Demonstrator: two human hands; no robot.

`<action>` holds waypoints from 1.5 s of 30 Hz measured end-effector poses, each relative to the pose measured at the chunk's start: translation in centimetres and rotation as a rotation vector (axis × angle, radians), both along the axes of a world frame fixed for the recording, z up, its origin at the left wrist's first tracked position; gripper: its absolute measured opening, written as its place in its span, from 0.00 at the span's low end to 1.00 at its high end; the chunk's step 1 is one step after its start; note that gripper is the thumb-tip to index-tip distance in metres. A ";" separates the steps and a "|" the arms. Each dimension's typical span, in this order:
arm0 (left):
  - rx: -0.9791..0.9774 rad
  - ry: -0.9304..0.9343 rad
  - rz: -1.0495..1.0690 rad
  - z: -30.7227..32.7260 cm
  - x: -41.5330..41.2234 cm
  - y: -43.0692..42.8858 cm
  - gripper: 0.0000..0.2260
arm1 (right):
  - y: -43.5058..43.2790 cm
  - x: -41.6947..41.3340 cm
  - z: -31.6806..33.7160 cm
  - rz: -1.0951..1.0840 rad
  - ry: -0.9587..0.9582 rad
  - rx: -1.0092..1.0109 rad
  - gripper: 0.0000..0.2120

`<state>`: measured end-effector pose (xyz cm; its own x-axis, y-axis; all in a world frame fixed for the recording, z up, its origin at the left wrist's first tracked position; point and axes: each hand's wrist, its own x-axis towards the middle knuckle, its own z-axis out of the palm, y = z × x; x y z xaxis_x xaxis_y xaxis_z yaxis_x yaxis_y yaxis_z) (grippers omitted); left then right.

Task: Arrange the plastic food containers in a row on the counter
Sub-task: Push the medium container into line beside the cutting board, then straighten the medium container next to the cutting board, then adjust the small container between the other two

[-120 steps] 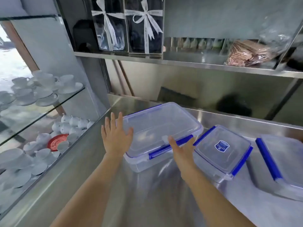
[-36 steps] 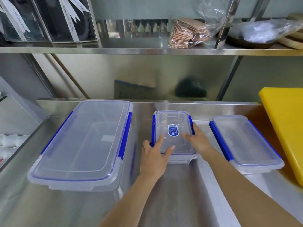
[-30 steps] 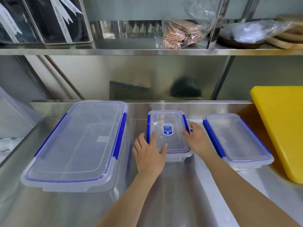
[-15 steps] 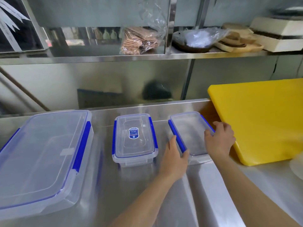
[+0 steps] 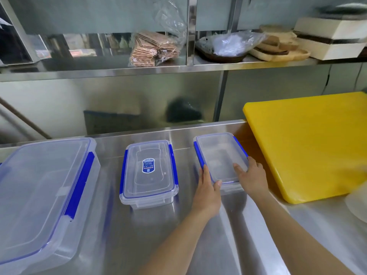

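Three clear plastic containers with blue clips stand side by side on the steel counter (image 5: 139, 235). The large container (image 5: 43, 195) is at the left, the middle container (image 5: 149, 173) carries a blue label, and the small container (image 5: 219, 155) is at the right. My left hand (image 5: 207, 193) grips the small container's near left corner, thumb on its lid. My right hand (image 5: 251, 175) holds its near right corner, fingers resting on the lid.
A thick yellow cutting board (image 5: 309, 143) lies just right of the small container. A white round object (image 5: 357, 203) shows at the right edge. The steel shelf (image 5: 119, 71) above holds a bag of brown items (image 5: 155, 48), plates and boxes.
Both hands left the middle container and moved right onto the small container. It now sits squarer to the others, a little away from the cutting board.
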<state>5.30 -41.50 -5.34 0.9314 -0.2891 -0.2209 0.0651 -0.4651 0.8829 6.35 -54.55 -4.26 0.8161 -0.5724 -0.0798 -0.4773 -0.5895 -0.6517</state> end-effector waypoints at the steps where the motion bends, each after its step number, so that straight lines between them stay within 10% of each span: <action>1: 0.003 0.003 0.000 0.0 0.3 0.0 0.28 | 0.0 0.2 0.0 0.001 0.008 -0.002 0.27; 8: 0.134 -0.194 0.095 1.7 0.2 1.5 0.24 | 1.6 0.0 1.3 -0.066 -0.093 -0.236 0.26; 12: 0.119 -0.529 0.436 4.3 -0.2 5.6 0.14 | 6.0 -0.5 3.0 0.133 -0.379 -0.119 0.15; 16: 0.251 -0.451 0.716 3.4 0.9 11.7 0.21 | 11.5 -0.6 2.8 0.386 -0.291 0.096 0.16; 23: 0.224 -0.044 0.631 -0.3 0.8 17.7 0.33 | 15.8 1.0 -1.7 0.519 -0.073 0.364 0.30; 33: 0.099 0.000 0.516 0.3 0.4 14.7 0.28 | 14.0 0.7 -0.3 0.494 -0.045 0.370 0.25; 45: 0.267 -0.496 0.628 8.9 -0.7 19.3 0.13 | 19.1 0.0 3.1 0.476 -0.337 0.007 0.20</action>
<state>4.55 -22.19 3.53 0.9089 0.3187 0.2688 0.0150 -0.6692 0.7430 6.36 -35.41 -1.20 0.9643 -0.1368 0.2265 0.0736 -0.6835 -0.7263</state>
